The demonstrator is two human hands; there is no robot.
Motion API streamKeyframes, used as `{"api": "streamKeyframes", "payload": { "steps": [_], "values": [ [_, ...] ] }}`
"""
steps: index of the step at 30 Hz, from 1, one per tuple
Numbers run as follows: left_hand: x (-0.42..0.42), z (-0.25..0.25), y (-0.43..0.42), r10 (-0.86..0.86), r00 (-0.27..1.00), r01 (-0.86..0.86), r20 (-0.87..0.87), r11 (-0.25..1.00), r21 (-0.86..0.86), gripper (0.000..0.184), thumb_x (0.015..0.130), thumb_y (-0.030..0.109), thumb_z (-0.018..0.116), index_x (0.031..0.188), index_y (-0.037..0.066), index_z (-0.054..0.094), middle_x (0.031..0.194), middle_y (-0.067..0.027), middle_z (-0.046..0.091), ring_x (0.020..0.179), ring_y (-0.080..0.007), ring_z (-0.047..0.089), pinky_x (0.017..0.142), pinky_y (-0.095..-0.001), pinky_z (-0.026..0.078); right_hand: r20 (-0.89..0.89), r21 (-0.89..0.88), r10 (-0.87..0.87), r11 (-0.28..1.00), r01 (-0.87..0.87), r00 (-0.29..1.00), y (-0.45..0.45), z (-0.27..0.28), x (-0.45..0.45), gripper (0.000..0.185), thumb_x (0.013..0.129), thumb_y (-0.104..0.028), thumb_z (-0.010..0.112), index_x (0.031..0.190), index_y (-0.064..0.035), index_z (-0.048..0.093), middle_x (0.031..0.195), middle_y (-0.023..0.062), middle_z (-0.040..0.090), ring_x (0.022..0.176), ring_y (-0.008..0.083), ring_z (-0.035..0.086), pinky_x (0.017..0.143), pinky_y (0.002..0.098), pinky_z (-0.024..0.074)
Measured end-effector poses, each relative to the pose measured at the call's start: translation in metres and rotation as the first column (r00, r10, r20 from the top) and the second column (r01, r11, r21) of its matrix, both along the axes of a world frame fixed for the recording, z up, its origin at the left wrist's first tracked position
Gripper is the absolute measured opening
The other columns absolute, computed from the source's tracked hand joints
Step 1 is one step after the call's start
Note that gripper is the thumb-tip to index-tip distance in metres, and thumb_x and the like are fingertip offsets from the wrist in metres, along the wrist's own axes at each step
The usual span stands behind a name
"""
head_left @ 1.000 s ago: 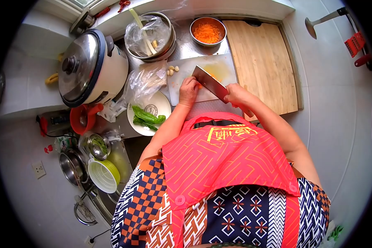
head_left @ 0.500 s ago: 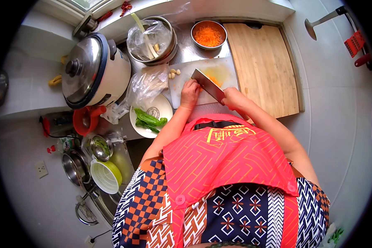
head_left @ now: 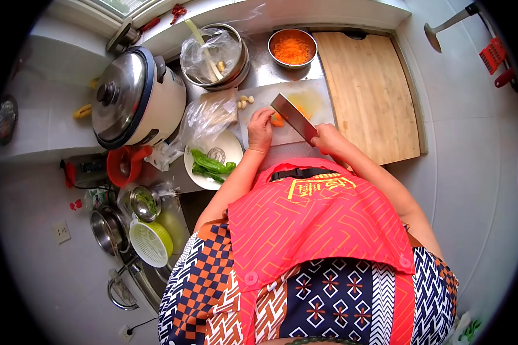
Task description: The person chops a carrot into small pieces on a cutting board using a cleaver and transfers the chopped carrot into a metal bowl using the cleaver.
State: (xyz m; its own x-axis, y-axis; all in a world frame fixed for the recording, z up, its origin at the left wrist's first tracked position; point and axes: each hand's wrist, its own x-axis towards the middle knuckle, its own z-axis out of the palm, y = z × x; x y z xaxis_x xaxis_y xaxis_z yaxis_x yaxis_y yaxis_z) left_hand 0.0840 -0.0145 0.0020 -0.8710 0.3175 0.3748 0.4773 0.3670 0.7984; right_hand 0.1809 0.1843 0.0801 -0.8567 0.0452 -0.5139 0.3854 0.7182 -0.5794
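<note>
My right hand (head_left: 328, 139) is wrapped round the handle of a cleaver (head_left: 294, 118). Its wide blade slants over the white cutting board (head_left: 261, 95). Left of the blade, my left hand (head_left: 260, 131) has its fingers bent together at the board; what they pinch, if anything, is too small to make out. A piece of carrot (head_left: 277, 120) lies between those fingertips and the blade. Orange carrot shreds (head_left: 304, 111) show behind the blade. Several garlic cloves (head_left: 244, 102) sit at the board's left side.
A steel bowl of shredded carrot (head_left: 292, 49) stands behind the board. To the right lies a wooden board (head_left: 368, 98). On the left are a plate (head_left: 231, 148) with green peppers (head_left: 210, 163), stacked bowls (head_left: 243, 72), a plastic bag (head_left: 198, 123) and a large cooker (head_left: 167, 109).
My left hand has drawn back slightly from the blade, and the carrot piece now shows between them. The cleaver stays in my right hand. The whole view has shifted slightly.
</note>
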Motion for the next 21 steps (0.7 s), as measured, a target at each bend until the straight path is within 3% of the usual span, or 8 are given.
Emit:
{"api": "streamKeyframes", "payload": {
  "steps": [8, 11, 14, 17, 21],
  "values": [
    [0.011, -0.006, -0.011, -0.009, 1.000, 0.008, -0.011, 0.997, -0.072, 0.011, 0.076, 0.001, 0.066, 0.087, 0.004, 0.067, 0.095, -0.0133, 0.064, 0.087, -0.0295, 0.063, 0.075, -0.0351, 0.051, -0.012, -0.019, 0.017, 1.000, -0.018, 1.000, -0.002, 0.007, 0.000, 0.016, 0.081, -0.008, 0.057, 0.088, 0.0049, 0.065, 0.060, 0.0174, 0.062, 0.050, 0.0238, 0.062, 0.049, 0.0380, 0.0505],
    [0.009, -0.009, -0.008, -0.049, 0.998, 0.046, -0.036, 0.996, -0.081, 0.011, 0.076, 0.001, 0.066, 0.087, 0.004, 0.067, 0.096, -0.0129, 0.064, 0.088, -0.0295, 0.063, 0.077, -0.0351, 0.051, 0.209, -0.002, -0.055, 0.998, 0.057, 0.976, -0.009, 0.026, -0.009, 0.021, 0.075, -0.006, 0.056, 0.090, 0.0031, 0.068, 0.078, 0.0258, 0.065, 0.076, 0.0381, 0.066, 0.069, 0.0435, 0.0532],
    [0.009, -0.010, -0.006, -0.081, 0.994, 0.073, -0.067, 0.991, -0.109, 0.011, 0.075, 0.002, 0.065, 0.086, 0.003, 0.067, 0.096, -0.0126, 0.063, 0.087, -0.0298, 0.063, 0.077, -0.0354, 0.051, 0.290, 0.022, -0.017, 1.000, 0.011, 0.957, -0.014, 0.030, -0.017, 0.019, 0.074, -0.003, 0.055, 0.086, 0.0049, 0.068, 0.077, 0.0263, 0.065, 0.075, 0.0388, 0.067, 0.066, 0.0427, 0.0539],
    [0.008, -0.015, -0.004, -0.097, 0.992, 0.087, -0.078, 0.989, -0.120, 0.011, 0.075, 0.002, 0.064, 0.086, 0.004, 0.067, 0.096, -0.0122, 0.063, 0.089, -0.0305, 0.062, 0.078, -0.0360, 0.051, 0.120, 0.091, 0.081, 0.992, -0.093, 0.989, -0.009, 0.002, -0.010, 0.020, 0.079, -0.004, 0.051, 0.089, 0.0045, 0.066, 0.069, 0.0236, 0.064, 0.061, 0.0305, 0.067, 0.056, 0.0408, 0.0528],
    [0.014, -0.011, -0.002, -0.089, 0.989, 0.076, -0.116, 0.991, -0.110, 0.011, 0.076, 0.002, 0.065, 0.086, 0.004, 0.067, 0.096, -0.0113, 0.063, 0.092, -0.0307, 0.061, 0.080, -0.0368, 0.050, -0.051, 0.202, 0.173, 0.966, -0.159, 0.984, -0.009, -0.019, -0.003, 0.022, 0.077, -0.004, 0.051, 0.091, 0.0032, 0.067, 0.081, 0.0287, 0.064, 0.079, 0.0406, 0.065, 0.068, 0.0441, 0.0527]
  ]
}}
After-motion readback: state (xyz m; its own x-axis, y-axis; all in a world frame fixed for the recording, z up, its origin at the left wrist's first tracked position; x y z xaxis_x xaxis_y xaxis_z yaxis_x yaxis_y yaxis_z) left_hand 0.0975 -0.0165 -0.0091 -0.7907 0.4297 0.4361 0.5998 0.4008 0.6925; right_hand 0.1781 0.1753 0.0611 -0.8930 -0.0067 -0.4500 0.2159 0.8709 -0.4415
